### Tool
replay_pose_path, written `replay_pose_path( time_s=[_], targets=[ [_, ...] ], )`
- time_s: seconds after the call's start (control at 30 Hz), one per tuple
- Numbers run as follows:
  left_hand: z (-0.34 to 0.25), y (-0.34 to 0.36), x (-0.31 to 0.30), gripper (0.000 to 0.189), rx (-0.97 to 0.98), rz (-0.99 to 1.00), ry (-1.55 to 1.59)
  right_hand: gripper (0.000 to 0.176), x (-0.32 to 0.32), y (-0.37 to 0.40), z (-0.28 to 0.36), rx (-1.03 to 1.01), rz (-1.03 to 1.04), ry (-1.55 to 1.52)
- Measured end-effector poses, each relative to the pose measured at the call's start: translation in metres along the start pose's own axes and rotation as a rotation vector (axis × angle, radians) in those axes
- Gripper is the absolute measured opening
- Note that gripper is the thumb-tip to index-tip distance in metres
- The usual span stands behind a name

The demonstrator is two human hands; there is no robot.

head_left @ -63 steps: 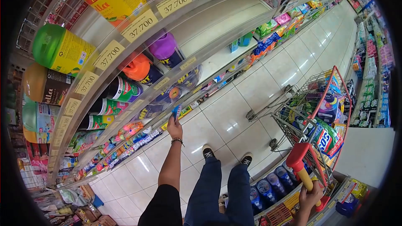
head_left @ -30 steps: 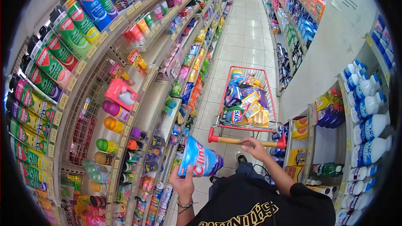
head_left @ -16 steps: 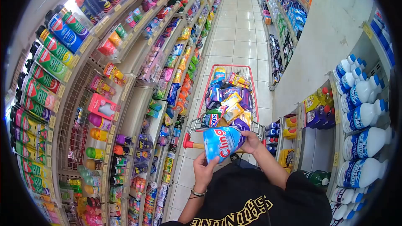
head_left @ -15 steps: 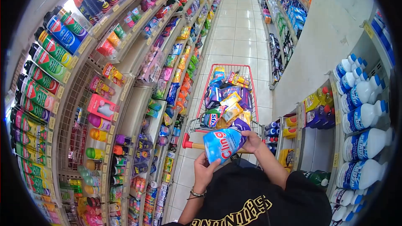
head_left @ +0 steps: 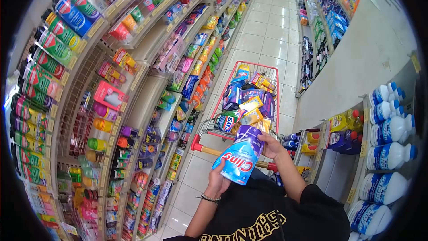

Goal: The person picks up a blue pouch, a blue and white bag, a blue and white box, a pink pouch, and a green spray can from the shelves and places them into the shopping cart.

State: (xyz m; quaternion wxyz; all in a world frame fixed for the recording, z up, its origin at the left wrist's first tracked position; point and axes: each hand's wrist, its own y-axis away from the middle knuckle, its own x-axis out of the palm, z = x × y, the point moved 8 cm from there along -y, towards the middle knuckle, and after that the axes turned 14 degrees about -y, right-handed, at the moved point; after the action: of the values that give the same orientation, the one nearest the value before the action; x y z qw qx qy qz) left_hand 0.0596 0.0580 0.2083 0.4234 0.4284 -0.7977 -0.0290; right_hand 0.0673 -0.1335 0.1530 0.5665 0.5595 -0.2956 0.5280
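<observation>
A blue and purple refill pouch marked "Cling" (head_left: 241, 156) is held between my two hands, its printed face turned up towards me. My left hand (head_left: 217, 181) grips the light blue end at the lower left. My right hand (head_left: 270, 146) pinches the purple end at the upper right. Just beyond the pouch stands a shopping cart (head_left: 277, 85) with a red rim and a wooden handle (head_left: 208, 150). Inside it lie a green "SOS" pouch (head_left: 228, 120), yellow packs (head_left: 252, 117) and purple packs (head_left: 266, 104).
Shelves of spray cans (head_left: 53, 44) and colourful air fresheners (head_left: 104, 109) line the left side. On the right, white bottles with blue caps (head_left: 388, 156) stand beside a white pillar (head_left: 352, 53). A tiled aisle floor (head_left: 263, 31) stretches ahead between shelves.
The pouch has turned in my hands, so more of its purple end and printed face shows. My view has shifted and tilted; the cart now appears slightly further right.
</observation>
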Motion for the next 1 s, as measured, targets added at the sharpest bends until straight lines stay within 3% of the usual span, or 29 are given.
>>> replay_pose_path(
  time_s=[0.17, 0.3, 0.5, 0.57, 0.6, 0.67, 0.7, 0.77, 1.0],
  targets=[
    [0.014, -0.009, -0.023, 0.056, 0.045, -0.135, 0.106, 0.044, -0.007, -0.013, -0.034, -0.094, -0.114, -0.206],
    [0.012, -0.015, -0.013, 0.055, 0.054, -0.096, 0.091, 0.048, -0.007, -0.026, -0.065, -0.026, -0.173, -0.243],
    [0.024, -0.029, -0.017, 0.060, -0.014, -0.054, -0.338, 0.053, -0.009, -0.038, -0.029, -0.097, -0.146, -0.210],
    [-0.003, -0.021, 0.002, 0.060, 0.224, -0.034, -0.367, 0.052, -0.013, -0.040, -0.004, -0.122, -0.127, -0.189],
    [-0.003, -0.022, -0.001, 0.060, 0.218, -0.011, -0.366, 0.052, -0.009, -0.040, 0.013, -0.153, -0.108, -0.167],
    [-0.009, -0.016, -0.024, 0.061, 0.321, -0.159, -1.025, 0.050, -0.012, -0.041, 0.048, -0.217, -0.128, -0.128],
    [-0.004, -0.014, -0.029, 0.061, 0.320, -0.116, -1.023, 0.049, -0.018, -0.040, 0.068, -0.254, -0.145, -0.095],
    [0.000, -0.008, -0.046, 0.065, 0.289, -0.318, -1.986, 0.037, -0.042, -0.044, 0.106, -0.355, -0.278, -0.116],
    [0.032, -0.015, -0.060, 0.068, 0.268, -0.285, -1.992, 0.029, -0.081, -0.117, 0.194, -0.328, -0.281, -0.002]
  ],
)
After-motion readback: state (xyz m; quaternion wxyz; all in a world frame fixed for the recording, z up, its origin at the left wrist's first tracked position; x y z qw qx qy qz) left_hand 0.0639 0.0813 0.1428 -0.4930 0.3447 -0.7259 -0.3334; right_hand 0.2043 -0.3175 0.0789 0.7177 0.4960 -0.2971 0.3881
